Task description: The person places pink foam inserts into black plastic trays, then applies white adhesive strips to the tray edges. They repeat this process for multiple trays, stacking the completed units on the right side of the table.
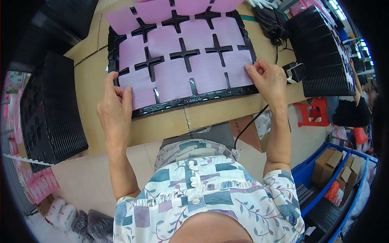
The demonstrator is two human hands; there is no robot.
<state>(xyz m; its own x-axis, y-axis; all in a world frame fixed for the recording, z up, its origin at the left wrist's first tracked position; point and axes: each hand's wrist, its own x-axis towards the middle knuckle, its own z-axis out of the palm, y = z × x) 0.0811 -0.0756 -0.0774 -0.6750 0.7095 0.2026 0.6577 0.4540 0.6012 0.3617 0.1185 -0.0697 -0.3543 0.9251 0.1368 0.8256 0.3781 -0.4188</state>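
Note:
A black plastic tray (194,98) lies on the cardboard-covered table in front of me. A thin pink foam sheet (174,83) rests over it, and the tray's cross-shaped ribs (185,53) stand through cut-outs. The sheet's far part (162,12) stands up and leaves the top of the picture. My left hand (113,107) is closed at the left side, thumb on the sheet and index finger by the tray's edge. At the right side my right hand (269,83) pinches the sheet's edge between thumb and fingers. What lies under the sheet is hidden.
Tall stacks of black trays stand at the left (52,109) and right (320,56). A black cable (253,119) hangs over the table's near edge. Beyond the right side are a red stool (312,113) and a blue rack (312,166) with boxes. Another person works at far right.

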